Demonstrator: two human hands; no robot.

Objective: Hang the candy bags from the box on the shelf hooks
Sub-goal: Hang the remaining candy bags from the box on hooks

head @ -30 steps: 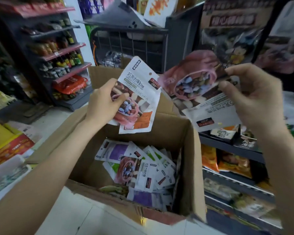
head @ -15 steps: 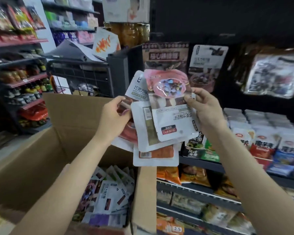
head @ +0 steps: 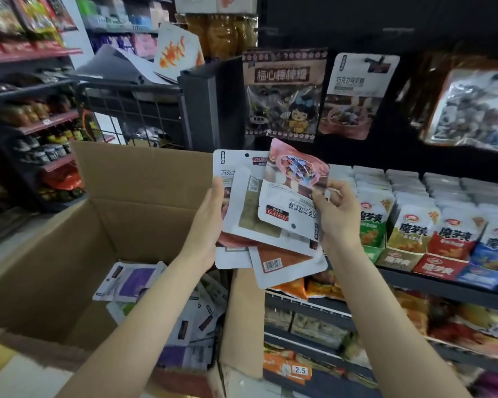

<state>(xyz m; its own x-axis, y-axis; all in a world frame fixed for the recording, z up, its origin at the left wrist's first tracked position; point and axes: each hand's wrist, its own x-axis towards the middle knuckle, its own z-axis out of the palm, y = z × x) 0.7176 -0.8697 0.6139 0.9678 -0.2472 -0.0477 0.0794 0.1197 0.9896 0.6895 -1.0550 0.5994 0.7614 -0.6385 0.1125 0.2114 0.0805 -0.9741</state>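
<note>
Shop shelf (head: 414,285) nearer now, candy bags (head: 270,225) lower, tilted.

Shop aisle: dark snack shelves (head: 443,285), red-edged bottle shelves (head: 49,119), black wire cart (head: 133,110).

1. A wire cart (head: 133,116) stands at the far left-centre, with loose papers (head: 118,67) piled on top of it.
2. Far left, red shelves (head: 49,119) carry bottles (head: 55,139) and jars (head: 46,153); bright snack packets (head: 26,15) hang above them.
3. On the right, a dark shelf (head: 443,285) holds rows of konjac packs (head: 414,228) in green, yellow, red and blue, standing side by side in display trays.
4. Below it, lower shelves hold orange snack bags (head: 291,288), blurred.
5. A price tag (head: 299,370) reading 2.5 sits on a low shelf edge, near right.
6. Amber bottles (head: 222,33) stand far back, top centre.
</note>
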